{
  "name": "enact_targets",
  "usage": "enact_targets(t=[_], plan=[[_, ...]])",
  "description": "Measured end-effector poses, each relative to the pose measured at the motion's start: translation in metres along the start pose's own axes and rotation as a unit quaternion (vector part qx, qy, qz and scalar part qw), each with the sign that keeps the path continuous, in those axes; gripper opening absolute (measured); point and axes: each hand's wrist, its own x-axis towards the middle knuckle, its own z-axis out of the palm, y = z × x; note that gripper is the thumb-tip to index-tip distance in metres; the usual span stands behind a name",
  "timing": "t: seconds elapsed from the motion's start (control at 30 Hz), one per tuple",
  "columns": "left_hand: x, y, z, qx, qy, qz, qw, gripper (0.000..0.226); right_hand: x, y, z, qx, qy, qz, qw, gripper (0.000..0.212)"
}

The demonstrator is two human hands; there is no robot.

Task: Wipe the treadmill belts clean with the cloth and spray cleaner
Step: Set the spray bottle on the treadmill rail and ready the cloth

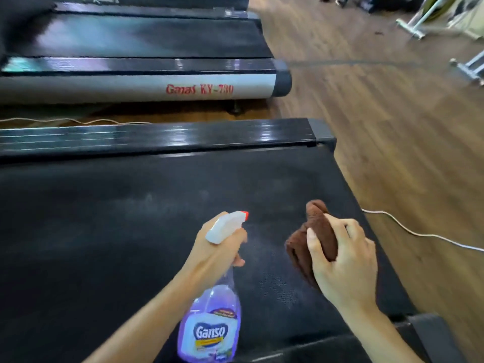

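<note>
The black belt (117,231) of the nearest treadmill fills the lower half of the head view. My left hand (220,247) grips the neck of a purple spray bottle (209,326) with a white trigger head and red nozzle, which points out over the belt. To its right, my right hand (343,255) holds a bunched brown cloth (318,231) just above the belt near its right edge. A faint pale haze shows on the belt ahead of the nozzle.
A second treadmill (131,90) with a grey side rail and red lettering stands beyond, with another behind it. Wooden floor (392,127) lies to the right, crossed by a white cable (419,234). White metal equipment frames (419,24) stand at the far right.
</note>
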Motion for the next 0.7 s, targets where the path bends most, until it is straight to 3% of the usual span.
enact_targets(t=[0.13, 0.3, 0.53, 0.7], plan=[[0.029, -0.050, 0.017, 0.039, -0.034, -0.013, 0.999, 0.004, -0.023, 0.041, 0.050, 0.006, 0.061, 0.015, 0.998, 0.049], [0.065, -0.102, -0.055, 0.026, 0.175, -0.032, 0.984, 0.017, -0.032, 0.047, 0.093, 0.039, 0.098, 0.016, 0.994, 0.046], [0.006, -0.140, -0.229, 0.043, 0.292, 0.014, 0.955, 0.008, -0.039, -0.062, 0.163, 0.107, 0.072, -0.071, 0.989, 0.043], [-0.065, -0.171, -0.359, 0.035, 0.439, 0.003, 0.898, 0.014, -0.058, -0.180, 0.210, 0.153, 0.012, -0.163, 0.975, 0.036]])
